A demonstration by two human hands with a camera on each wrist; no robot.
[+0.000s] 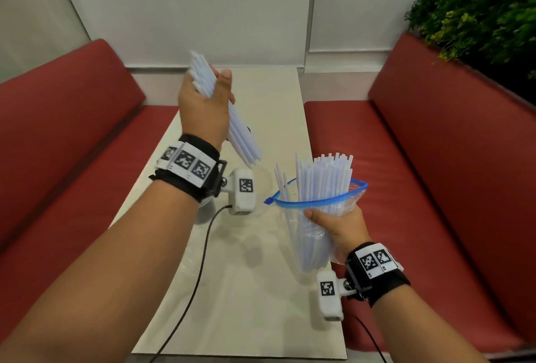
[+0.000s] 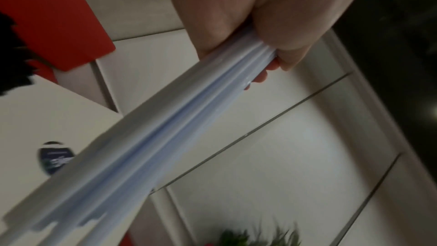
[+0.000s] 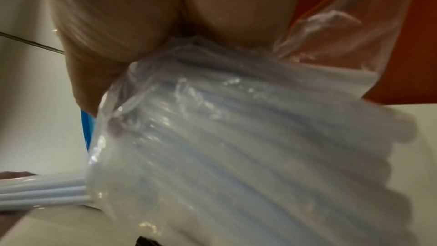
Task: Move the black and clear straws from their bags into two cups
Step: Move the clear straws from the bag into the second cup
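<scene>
My left hand (image 1: 203,101) is raised over the table and grips a bundle of clear straws (image 1: 242,136), which slants down to the right. The left wrist view shows the fingers (image 2: 272,25) curled round this bundle (image 2: 165,128). My right hand (image 1: 339,226) grips a clear zip bag with a blue zipper (image 1: 319,199), held upright and open. Many clear straws (image 1: 324,177) stick out of its mouth, and a few lean apart at its left side (image 1: 280,183). In the right wrist view the bag (image 3: 236,137) fills the frame. A faint clear cup rim (image 1: 268,180) shows behind the left wrist camera. No black straws are visible.
The narrow pale table (image 1: 261,290) runs away from me between two red benches, one on the left (image 1: 58,136) and one on the right (image 1: 435,165). A green plant (image 1: 478,9) stands behind the right bench. Black cables hang from both wrist cameras.
</scene>
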